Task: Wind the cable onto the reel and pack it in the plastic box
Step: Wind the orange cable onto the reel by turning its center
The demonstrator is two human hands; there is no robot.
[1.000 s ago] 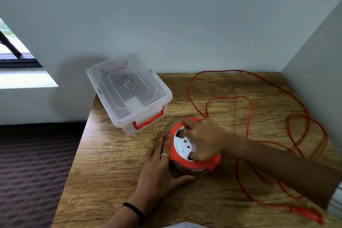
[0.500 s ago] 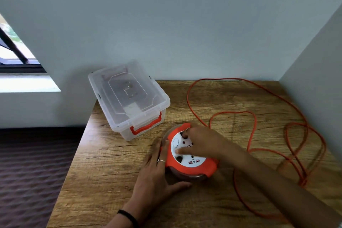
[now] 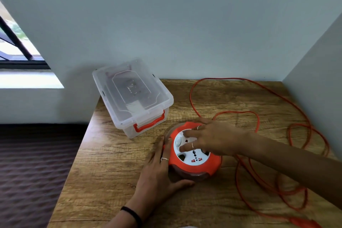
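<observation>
An orange cable reel (image 3: 194, 165) with a white socket face stands on the wooden table (image 3: 111, 172), near the middle. My left hand (image 3: 157, 176) lies on the table and presses its fingers against the reel's left side, thumb along the front. My right hand (image 3: 212, 139) rests on top, fingertips spread on the white face. The orange cable (image 3: 257, 122) lies in loose loops over the right half of the table, and its plug (image 3: 303, 223) is at the front right edge. The clear plastic box (image 3: 133, 96) stands at the back left with its lid on.
Walls close the table off at the back and on the right. The table's left edge drops to a dark carpeted floor (image 3: 33, 172). A window (image 3: 16, 46) is at the far left.
My right hand has swung round on the reel's top, its fingers now more spread out. The cable loops on the right have shifted and drawn in a little. My left hand stays put.
</observation>
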